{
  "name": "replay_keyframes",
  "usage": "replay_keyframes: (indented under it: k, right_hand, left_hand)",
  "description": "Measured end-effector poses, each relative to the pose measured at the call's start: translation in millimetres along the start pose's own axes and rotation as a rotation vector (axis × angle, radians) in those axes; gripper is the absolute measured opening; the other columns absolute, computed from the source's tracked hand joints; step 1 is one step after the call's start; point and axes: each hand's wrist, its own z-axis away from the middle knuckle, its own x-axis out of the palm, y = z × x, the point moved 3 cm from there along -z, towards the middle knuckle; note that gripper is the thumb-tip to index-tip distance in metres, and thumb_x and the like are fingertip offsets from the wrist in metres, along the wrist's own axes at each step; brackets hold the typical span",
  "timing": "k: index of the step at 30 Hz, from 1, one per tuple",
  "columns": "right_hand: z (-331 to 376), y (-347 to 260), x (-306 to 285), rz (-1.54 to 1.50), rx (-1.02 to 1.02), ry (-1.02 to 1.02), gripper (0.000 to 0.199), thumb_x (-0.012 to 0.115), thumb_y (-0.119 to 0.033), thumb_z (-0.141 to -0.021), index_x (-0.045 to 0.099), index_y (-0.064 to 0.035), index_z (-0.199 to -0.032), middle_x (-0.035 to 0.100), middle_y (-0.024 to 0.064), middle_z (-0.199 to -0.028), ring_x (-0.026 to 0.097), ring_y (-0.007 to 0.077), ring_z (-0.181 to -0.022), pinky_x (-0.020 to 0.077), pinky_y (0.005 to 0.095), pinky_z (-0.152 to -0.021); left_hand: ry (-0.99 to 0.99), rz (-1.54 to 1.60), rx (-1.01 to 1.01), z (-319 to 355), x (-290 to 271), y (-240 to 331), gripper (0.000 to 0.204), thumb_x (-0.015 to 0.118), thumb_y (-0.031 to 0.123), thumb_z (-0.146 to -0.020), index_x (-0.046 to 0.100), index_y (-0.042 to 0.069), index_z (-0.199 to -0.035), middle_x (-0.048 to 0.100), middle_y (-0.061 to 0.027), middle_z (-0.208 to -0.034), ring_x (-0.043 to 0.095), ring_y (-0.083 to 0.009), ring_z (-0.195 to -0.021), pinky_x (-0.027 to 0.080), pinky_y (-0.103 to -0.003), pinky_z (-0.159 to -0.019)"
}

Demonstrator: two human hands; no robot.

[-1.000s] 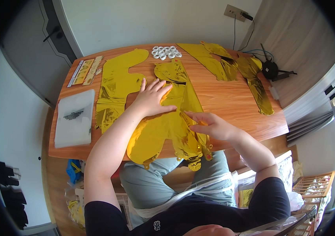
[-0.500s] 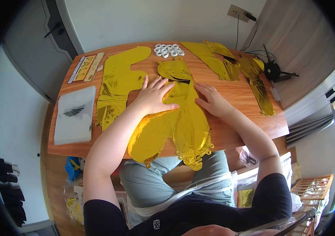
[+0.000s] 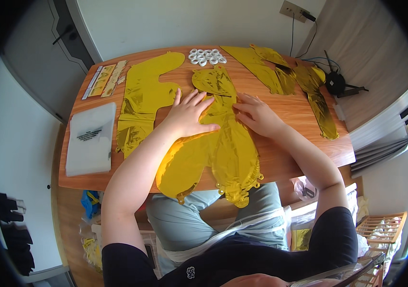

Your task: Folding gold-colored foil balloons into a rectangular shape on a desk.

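Observation:
A flat gold foil balloon [image 3: 235, 148] lies in front of me, its crinkled lower ends hanging over the table's near edge. My left hand [image 3: 192, 114] rests on its left side, fingers spread and thumb stretched to the right. At its right edge is my right hand [image 3: 256, 115], the fingers apart and the tips touching the foil. The balloon's upper part [image 3: 211, 81] is wrinkled and reaches beyond my hands. Left of it, another gold foil balloon [image 3: 141, 91] lies flat.
More gold foil balloons [image 3: 261, 71] lie at the back right, beside a black router [image 3: 335, 83] with cables. Several small white rolls [image 3: 206, 57] sit at the back. Clear plastic bags [image 3: 90, 148] and printed cards [image 3: 102, 81] are on the left of the wooden table [image 3: 299, 153].
My right hand has slid slightly along the balloon's right edge, its fingers drawn closer to the foil. The foil's upper part has shifted a little. My left hand stays nearly in place.

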Motion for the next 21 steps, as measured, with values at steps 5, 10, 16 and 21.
replay_keyframes:
  k: [5,10,16,21]
  right_hand:
    - [3,-5,0,0.017,0.062,-0.065,0.049,0.064,-0.031,-0.099,0.058,-0.0049,-0.141,0.048,0.0224,-0.154,0.040,0.0373,-0.147,0.0277,0.0562,-0.123]
    - [6,-5,4,0.008,0.067,-0.083,0.057,0.063,-0.036,-0.100,0.052,-0.0052,-0.146,0.045,0.0211,-0.157,0.038,0.0366,-0.149,0.0280,0.0555,-0.123]
    - [5,-5,12,0.049,0.046,-0.064,0.063,0.062,-0.038,-0.101,0.047,-0.0019,-0.150,0.040,0.0222,-0.160,0.032,0.0369,-0.152,0.0239,0.0532,-0.125]
    - [9,-6,17,0.125,0.100,-0.092,0.075,0.056,-0.054,-0.101,0.040,-0.0056,-0.156,0.034,0.0196,-0.164,0.025,0.0353,-0.156,0.0224,0.0523,-0.126]
  left_hand:
    - [0.006,-0.009,-0.015,4,-1,2,0.107,0.050,0.091,-0.081,0.032,0.024,-0.163,0.027,-0.0111,-0.169,0.017,-0.0279,-0.159,-0.005,-0.058,-0.127]
    - [-0.035,-0.001,-0.006,0,0,2,0.109,0.046,0.092,-0.081,0.030,0.022,-0.163,0.026,-0.0127,-0.170,0.015,-0.0298,-0.159,-0.004,-0.060,-0.127]
    - [0.028,-0.034,-0.006,-1,-2,0,0.106,0.050,0.090,-0.082,0.034,0.022,-0.162,0.029,-0.0111,-0.169,0.020,-0.0284,-0.158,-0.002,-0.061,-0.127]
    - [0.049,-0.022,-0.004,-1,-2,4,0.099,0.060,0.080,-0.083,0.035,0.024,-0.161,0.033,-0.0092,-0.167,0.023,-0.0258,-0.157,-0.002,-0.059,-0.128]
